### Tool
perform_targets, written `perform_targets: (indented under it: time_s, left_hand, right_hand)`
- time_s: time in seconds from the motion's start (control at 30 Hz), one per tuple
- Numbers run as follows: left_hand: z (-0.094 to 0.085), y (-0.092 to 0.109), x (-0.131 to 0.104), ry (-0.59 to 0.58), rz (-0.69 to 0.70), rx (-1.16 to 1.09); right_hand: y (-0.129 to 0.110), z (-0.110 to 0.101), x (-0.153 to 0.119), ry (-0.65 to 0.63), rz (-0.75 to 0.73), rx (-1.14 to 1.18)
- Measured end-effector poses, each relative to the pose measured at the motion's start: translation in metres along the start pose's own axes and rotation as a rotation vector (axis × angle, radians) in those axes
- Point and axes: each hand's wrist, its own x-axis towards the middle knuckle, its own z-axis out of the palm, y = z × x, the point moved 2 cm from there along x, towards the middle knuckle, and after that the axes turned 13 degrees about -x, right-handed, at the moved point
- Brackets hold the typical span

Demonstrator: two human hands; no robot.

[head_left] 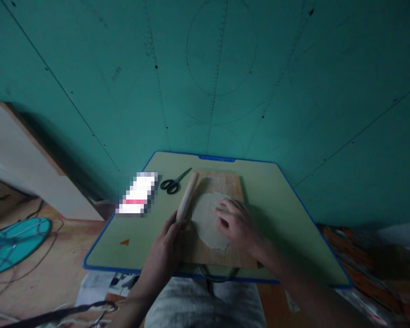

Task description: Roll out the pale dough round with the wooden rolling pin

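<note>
A thin round sheet of dough (205, 223) lies flat on a wooden board (237, 258). My left hand (171, 239) is closed around the near end of a wooden rolling pin (188, 196), which points away from me along the board's left side. My right hand (237, 223) rests over the right part of the dough with its fingers bent and fingertips at the sheet; whether they pinch it is too small to tell. Black-handled scissors (174, 182) lie left of the rolling pin, blades pointing toward the board.
The pale green table (276, 191) has a blue edge and stands against a green wall. A pixelated white item (138, 193) is at its left side, with a small orange triangle (125, 242) nearer me. A teal round object (17, 243) is at the far left.
</note>
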Motion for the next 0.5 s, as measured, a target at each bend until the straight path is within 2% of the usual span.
perform_targets:
  time_s: [0.23, 0.5]
  left_hand:
    - [0.0009, -0.001, 0.0012, -0.014, -0.025, -0.001]
    - [0.001, -0.0007, 0.001, 0.003, 0.004, 0.006]
  right_hand:
    - [0.0009, 0.0016, -0.0044, 0.057, 0.01, 0.037]
    - [0.0008, 0.0021, -0.0008, -0.043, -0.001, 0.019]
